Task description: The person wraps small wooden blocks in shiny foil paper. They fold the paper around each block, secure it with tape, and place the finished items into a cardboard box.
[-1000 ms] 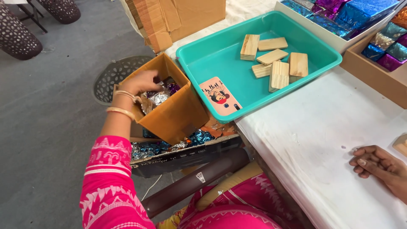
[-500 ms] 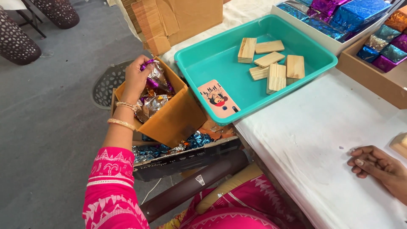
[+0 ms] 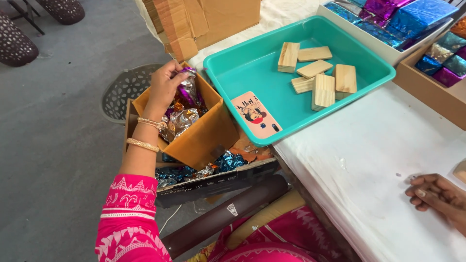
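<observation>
Item: purple foil wrapper (image 3: 187, 90), crinkled and shiny, raised just above the heap of loose foil wrappers (image 3: 182, 119) in the open cardboard box (image 3: 204, 138) at the left edge of the worktop (image 3: 369, 160). Grip: the left hand (image 3: 162, 85) has its fingers (image 3: 175, 73) closed in a pinch on the top end of the purple piece, which hangs below and to the right of the fingertips, its lower part touching or nearly touching the silver foil under it; which of the two cannot be told. Handling judgement: a light pinch near one edge suits thin foil; a straight upward lift would keep it from tearing or dragging neighbouring scraps over the box rim. Right hand (image 3: 434, 194): resting at the near right on the white worktop, fingers loosely curled, nothing in them. Surroundings: a second, flatter carton (image 3: 213, 182) beneath the box holds blue and silver foil; a dark cardboard tube (image 3: 223, 213) lies nearer. To the right, a teal plastic tray (image 3: 233, 77) holds several pale wooden blocks (image 3: 318, 73) and a small printed card (image 3: 255, 114). At the far right, trays of foil-wrapped blocks (image 3: 403, 19) in blue and purple. Flat cardboard pieces (image 3: 194, 24) are stacked at the far side.
</observation>
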